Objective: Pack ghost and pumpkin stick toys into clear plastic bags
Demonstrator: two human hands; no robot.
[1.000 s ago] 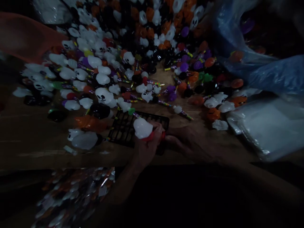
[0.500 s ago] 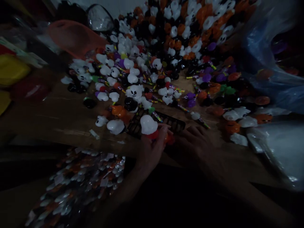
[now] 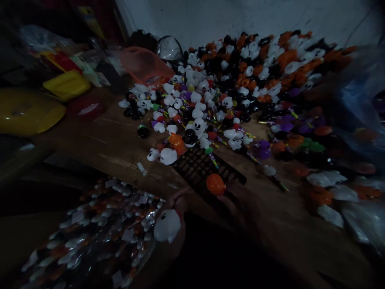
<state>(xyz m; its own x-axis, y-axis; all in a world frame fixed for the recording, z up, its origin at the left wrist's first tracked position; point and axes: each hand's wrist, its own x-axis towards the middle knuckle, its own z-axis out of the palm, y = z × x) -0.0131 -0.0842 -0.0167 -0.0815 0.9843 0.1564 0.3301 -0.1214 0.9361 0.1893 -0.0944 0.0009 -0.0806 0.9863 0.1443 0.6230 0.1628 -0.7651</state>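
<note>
Just off the near edge of the table (image 3: 105, 146), the white toy (image 3: 167, 226) sits in my left hand (image 3: 179, 202), beside the bag of toys (image 3: 102, 233). It is rounded and glossy like a ghost head, with a dark spot near its top and a little red at the side towards my fingers. Those fingers are curled closed around its base. My right hand (image 3: 240, 204) is partly closed, holding the orange toy (image 3: 215, 184) at its fingertips over the black grid tray (image 3: 195, 162); the gloom hides how the fingers lie. The orange toy is round and smooth.

Half a second ago both toys were close together by the tray, the white one upright above its red part. Now they are well apart: my left hand has drawn back with the white toy, which hangs tilted. My view has swung too, bringing more of the yellow containers (image 3: 66, 85) into sight on the left.

Beyond the tray I see candy-tube toys (image 3: 198, 125) scattered across the wood, then a heap of white, orange and black toys (image 3: 249, 72) against the pale wall (image 3: 240, 18).
</note>
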